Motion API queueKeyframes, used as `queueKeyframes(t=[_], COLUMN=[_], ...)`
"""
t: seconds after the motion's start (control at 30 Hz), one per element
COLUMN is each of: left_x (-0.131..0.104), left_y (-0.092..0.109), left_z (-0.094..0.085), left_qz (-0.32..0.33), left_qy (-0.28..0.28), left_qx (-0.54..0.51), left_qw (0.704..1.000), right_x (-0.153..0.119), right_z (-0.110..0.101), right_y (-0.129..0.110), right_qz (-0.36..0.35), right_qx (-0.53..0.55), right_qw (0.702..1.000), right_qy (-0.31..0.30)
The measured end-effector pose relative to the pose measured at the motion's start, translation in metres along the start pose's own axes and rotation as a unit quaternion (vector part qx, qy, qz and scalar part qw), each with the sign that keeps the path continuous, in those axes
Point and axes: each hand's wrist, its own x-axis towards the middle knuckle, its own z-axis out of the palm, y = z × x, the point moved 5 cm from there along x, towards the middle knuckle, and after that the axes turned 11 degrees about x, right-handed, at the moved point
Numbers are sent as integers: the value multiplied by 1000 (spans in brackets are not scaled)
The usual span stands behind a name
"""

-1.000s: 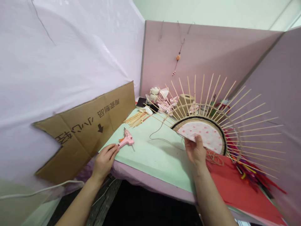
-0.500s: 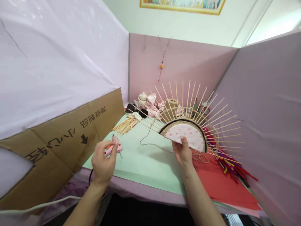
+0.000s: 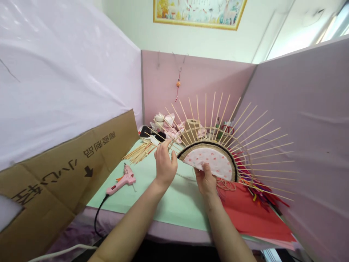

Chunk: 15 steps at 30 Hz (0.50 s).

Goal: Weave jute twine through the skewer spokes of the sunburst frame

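A half-round fan-shaped piece (image 3: 208, 158) has a white face with pink spots, a black and tan curved border, and thin wooden sticks radiating outward. My right hand (image 3: 205, 180) grips its lower straight edge, thumb on the spotted face. A ring of twine (image 3: 249, 153) runs across the sticks beyond the border. At the left end of the fan is my left hand (image 3: 165, 163), thumb apart from the raised fingers. Its fingertips are beside the outer sticks and twine; contact there is unclear. A pink glue gun (image 3: 124, 180) lies on the green tabletop sheet (image 3: 174, 207).
Loose wooden sticks (image 3: 140, 152) lie left of the fan. Behind it stand a twine spool (image 3: 192, 124), a white jar (image 3: 159, 122) and crumpled pink cloth (image 3: 170, 131). Red sheets (image 3: 253, 213) and colourful strips (image 3: 268, 196) are at right. Cardboard (image 3: 68, 171) borders the left side.
My left hand has moved right, from above the glue gun to the fan's left end, uncovering the glue gun. My right hand still holds the fan. The camera view has shifted slightly.
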Motion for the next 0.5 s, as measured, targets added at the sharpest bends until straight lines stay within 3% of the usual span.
queueKeyframes(t=[0.17,0.5], left_x=[18,21], left_y=[5,3], left_z=[12,14], left_qz=[-1,27], left_qy=[-60,-114], left_qx=[59,53], left_qw=[996,992], right_x=[-1,-1], right_z=[0,2], right_y=[0,-3], right_qz=[-18,-43], right_qx=[-1,-12], right_qw=[1000,999], right_qy=[12,1])
